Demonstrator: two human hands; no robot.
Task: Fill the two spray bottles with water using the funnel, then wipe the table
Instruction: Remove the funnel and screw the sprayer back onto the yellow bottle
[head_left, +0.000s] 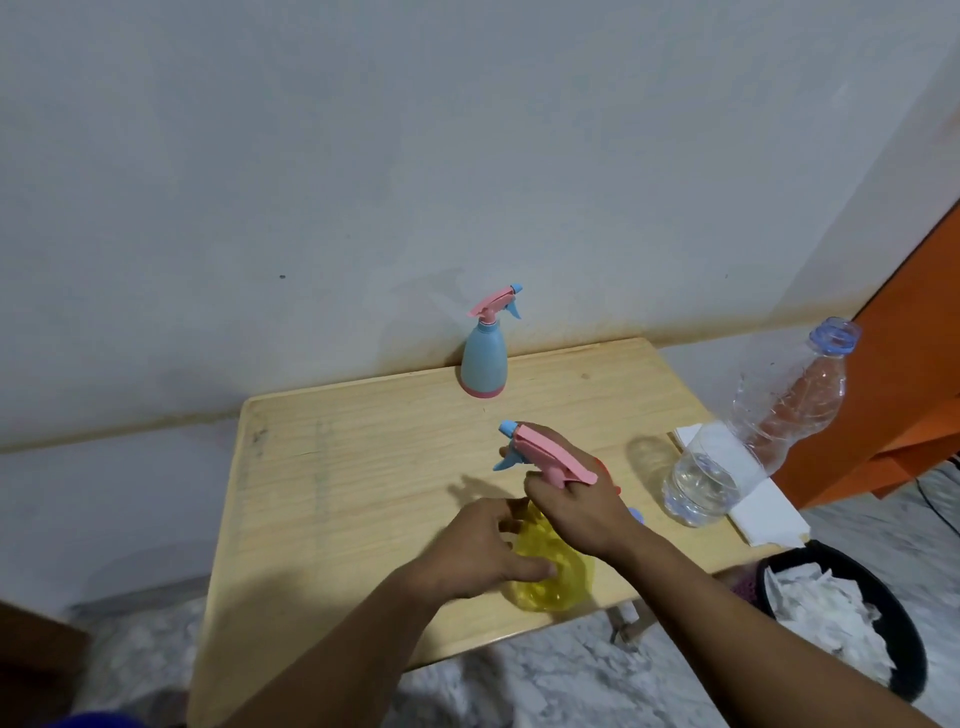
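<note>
A yellow see-through spray bottle (550, 577) stands near the table's front edge. My left hand (480, 545) wraps around its body. My right hand (576, 499) is closed on its pink and blue spray head (540, 454), at the bottle's neck. A second spray bottle (484, 358), blue with a pink base and pink head, stands upright at the back edge of the wooden table (337, 467). A clear plastic water bottle (753, 431), cap off and holding a little water, stands at the right. A bit of red shows behind my right hand; I cannot tell what it is.
White paper (763, 514) lies under the water bottle at the table's right edge. A small blue cap (638, 516) lies next to my right wrist. A black bin (852, 613) with crumpled white tissue stands on the floor at the right. A wall runs behind the table.
</note>
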